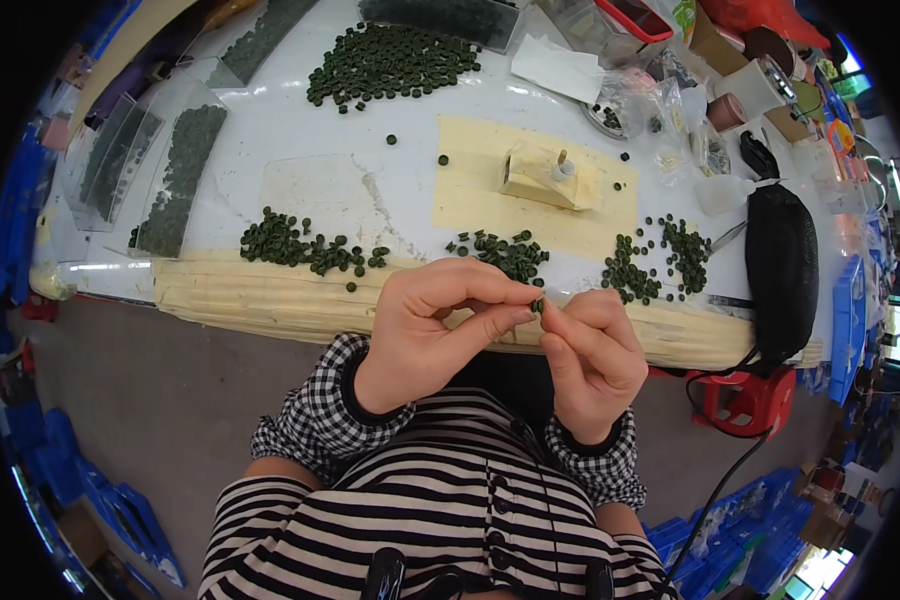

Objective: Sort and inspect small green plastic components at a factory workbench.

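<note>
Just over the table's near edge, my two hands meet at the fingertips. A small round dark green piece [537, 305] is pinched between the thumb and forefinger of my left hand [425, 325]. My right hand [600, 350] is closed, its forefinger tip up against that piece; whether anything else is in its fingers is hidden. Behind the hands lies a small heap of similar green pieces [510, 257]. Another heap [280, 240] is to the left, and scattered groups [632, 268] are to the right. A tape-wrapped block [545, 178] with a short peg stands on a yellow sheet [460, 205].
A large green pile [395, 62] lies at the back. Clear trays of pieces [180, 180] stand at the left. On the right are a black padded bundle [782, 270], tweezers [728, 237], plastic bags [660, 110] and a white cloth [557, 68]. Padding [260, 295] covers the near edge.
</note>
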